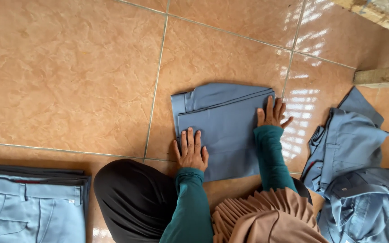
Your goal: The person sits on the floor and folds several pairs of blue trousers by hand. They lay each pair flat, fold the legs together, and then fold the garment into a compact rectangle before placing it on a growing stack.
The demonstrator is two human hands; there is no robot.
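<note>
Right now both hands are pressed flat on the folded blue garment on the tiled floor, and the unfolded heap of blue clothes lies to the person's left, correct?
Not quite. The head view shows the left hand and right hand flat on the folded blue garment on the tiled floor, but the unfolded heap of blue clothes lies to the person's right. On the left is a neat stack of trousers.

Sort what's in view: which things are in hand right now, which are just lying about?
In hand:
- folded blue garment on the tiled floor
- left hand flat on its near left corner
- right hand flat on its right edge

Lying about:
- stack of folded light blue trousers, lower left
- loose heap of blue garments, right
- wooden piece, upper right
</note>
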